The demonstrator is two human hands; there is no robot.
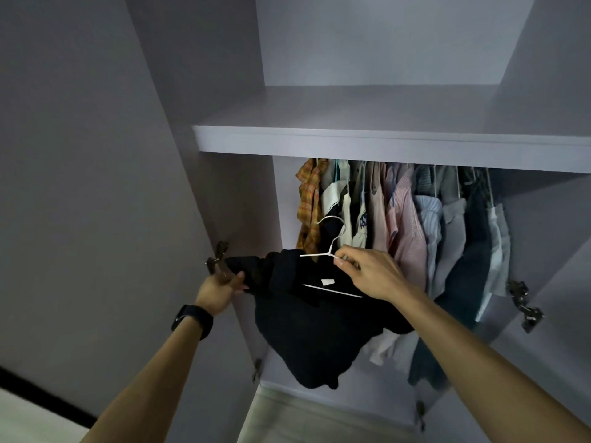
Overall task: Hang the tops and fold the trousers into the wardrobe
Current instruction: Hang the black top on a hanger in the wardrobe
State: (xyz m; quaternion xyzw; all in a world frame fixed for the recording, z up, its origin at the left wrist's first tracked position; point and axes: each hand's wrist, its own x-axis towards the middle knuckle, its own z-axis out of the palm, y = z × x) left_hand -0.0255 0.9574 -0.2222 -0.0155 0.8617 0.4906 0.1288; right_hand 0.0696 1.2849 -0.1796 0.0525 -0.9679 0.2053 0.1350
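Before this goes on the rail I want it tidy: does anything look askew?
Yes. The black top sits bunched on the white hanger: its bar shows bare through the neck, and one sleeve is pulled out sideways by the left hand. The right hand pinches the hanger below its hook.

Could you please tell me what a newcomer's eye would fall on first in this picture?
A black top on a white hanger fills the centre: the right hand pinches the hanger below its hook, and the left hand grips the top's sleeve at the left. Behind, a row of hung clothes runs under the shelf, an orange plaid shirt at its left end.
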